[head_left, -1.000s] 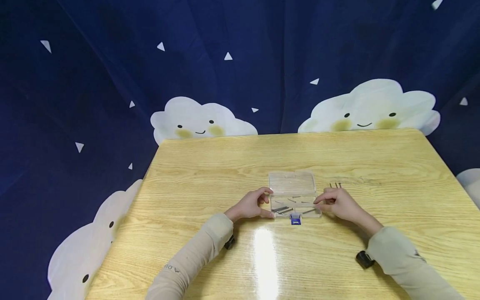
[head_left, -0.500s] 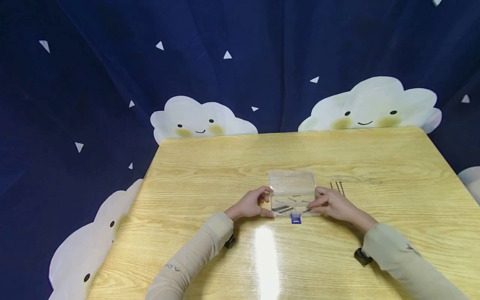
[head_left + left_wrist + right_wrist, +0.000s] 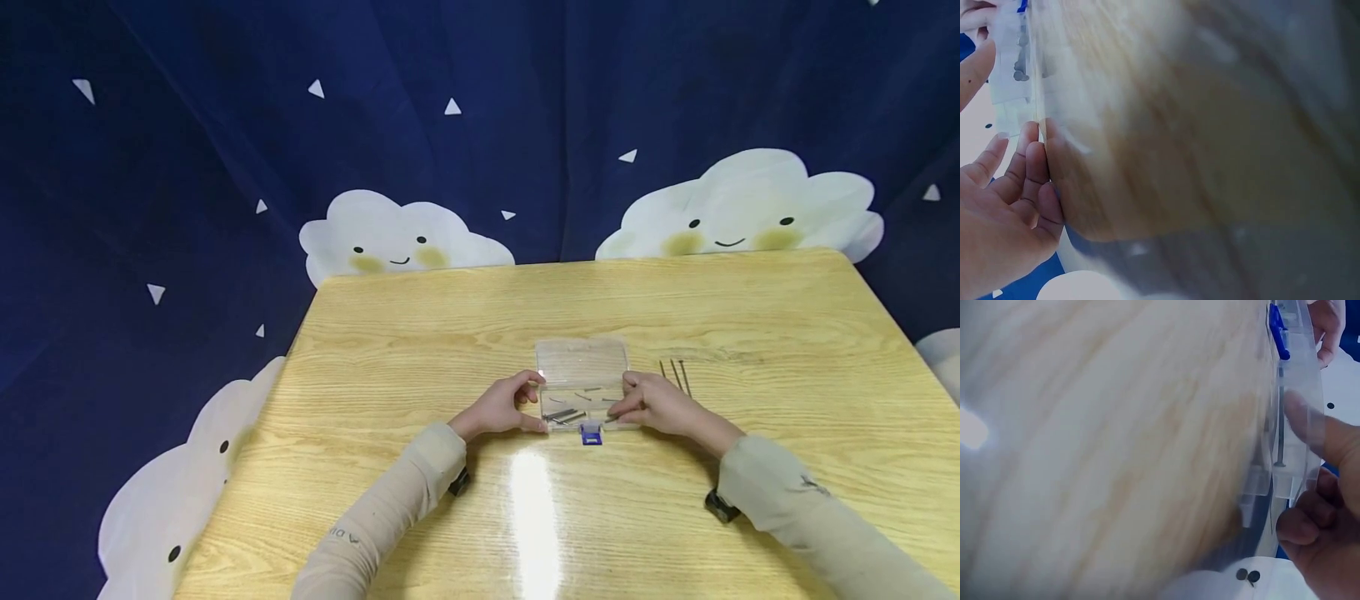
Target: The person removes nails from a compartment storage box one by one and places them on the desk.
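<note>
A clear plastic box (image 3: 552, 395) lies with its lid (image 3: 582, 360) folded back. Its compartments hold several nails of different sizes, with longer nails (image 3: 566, 415) in the front left part. My left hand (image 3: 501, 407) holds the box's left end, thumb at the front corner and fingers farther back. Reaching over the right end is my right hand (image 3: 663, 405), its fingertips in the front right compartment. There a long nail (image 3: 1281, 419) lies beside the thumb (image 3: 1313, 425); I cannot tell whether it is pinched. The other right fingers curl outside the box's end.
A blue latch (image 3: 592, 435) hangs at the box's front edge. Right of the box, 3 long nails (image 3: 680, 377) lie side by side on the wooden table (image 3: 420, 333). Behind the table hangs a dark blue curtain (image 3: 480, 167) with clouds.
My right hand has moved left from the box's right edge into the front right compartment, uncovering more of the nails lying on the table. The left hand keeps its hold.
</note>
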`<state>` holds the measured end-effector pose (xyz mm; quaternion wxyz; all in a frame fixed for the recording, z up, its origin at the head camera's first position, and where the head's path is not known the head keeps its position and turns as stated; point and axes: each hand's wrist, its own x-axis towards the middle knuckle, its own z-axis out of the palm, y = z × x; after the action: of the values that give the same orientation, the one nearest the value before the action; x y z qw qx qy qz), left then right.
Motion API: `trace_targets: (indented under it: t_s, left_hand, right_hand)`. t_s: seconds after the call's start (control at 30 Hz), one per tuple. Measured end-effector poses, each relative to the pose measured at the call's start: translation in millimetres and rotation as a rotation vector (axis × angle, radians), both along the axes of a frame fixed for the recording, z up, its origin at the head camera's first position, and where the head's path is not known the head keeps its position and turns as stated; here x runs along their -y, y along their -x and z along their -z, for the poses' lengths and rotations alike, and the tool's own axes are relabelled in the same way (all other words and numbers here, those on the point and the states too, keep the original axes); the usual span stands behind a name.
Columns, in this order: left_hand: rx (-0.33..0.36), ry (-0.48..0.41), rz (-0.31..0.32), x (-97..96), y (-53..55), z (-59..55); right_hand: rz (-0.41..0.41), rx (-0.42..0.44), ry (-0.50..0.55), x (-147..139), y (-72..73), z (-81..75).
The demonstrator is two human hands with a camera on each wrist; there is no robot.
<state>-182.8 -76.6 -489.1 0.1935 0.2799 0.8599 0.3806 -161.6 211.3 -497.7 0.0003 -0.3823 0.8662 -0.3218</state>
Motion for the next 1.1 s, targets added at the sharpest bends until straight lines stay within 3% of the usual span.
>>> trace_targets:
  t_s: [0.6, 1.1]
  left_hand:
    - [0.007, 0.003, 0.003, -2.2, -0.5, -3.6]
    - [0.017, -0.007, 0.006, -1.6, -0.9, -6.1]
  right_hand:
    - [0.151, -0.030, 0.032, 7, -6.6, 4.9]
    - [0.208, -0.062, 0.000, 9, -11.3, 6.3]
